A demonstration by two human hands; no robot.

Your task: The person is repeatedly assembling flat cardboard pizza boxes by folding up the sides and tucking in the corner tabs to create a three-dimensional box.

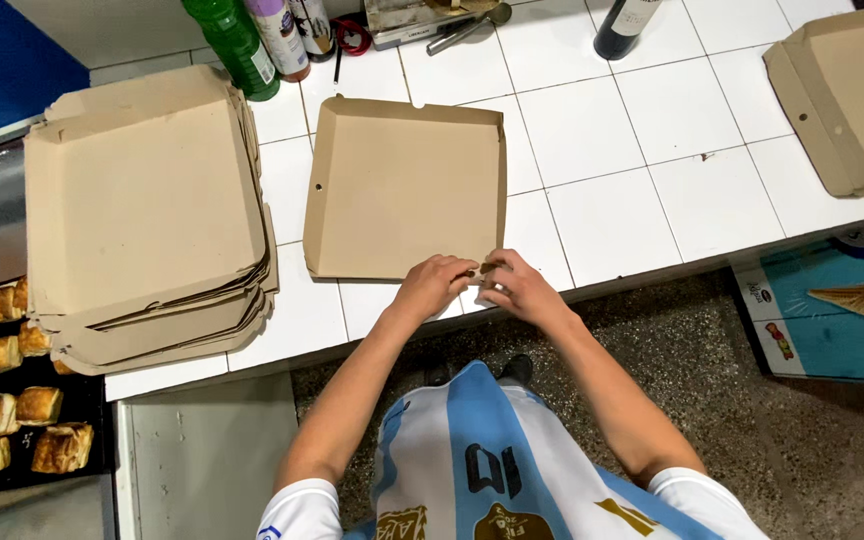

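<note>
Flat brown cardboard box (407,190) lying open on the white tiled counter (642,180), near edge close to the counter's front. Left hand (434,285) and right hand (514,285) side by side at that near edge, fingers closed on the front flap at its right corner; exact pinch hidden by the knuckles.

Risks judged from here: flap creased off its score line or torn at the corner through uneven pull; box sliding toward the far side, no weight holding it; tall stack of folded boxes (147,215) at left leaning unevenly, liable to slip onto the tray of pastries (22,410) below if bumped.

Materials: thin matte cardboard, raised side walls, small round hole near left wall. Glossy tile, grey grout. Green bottle (234,45) upright at far edge.
</note>
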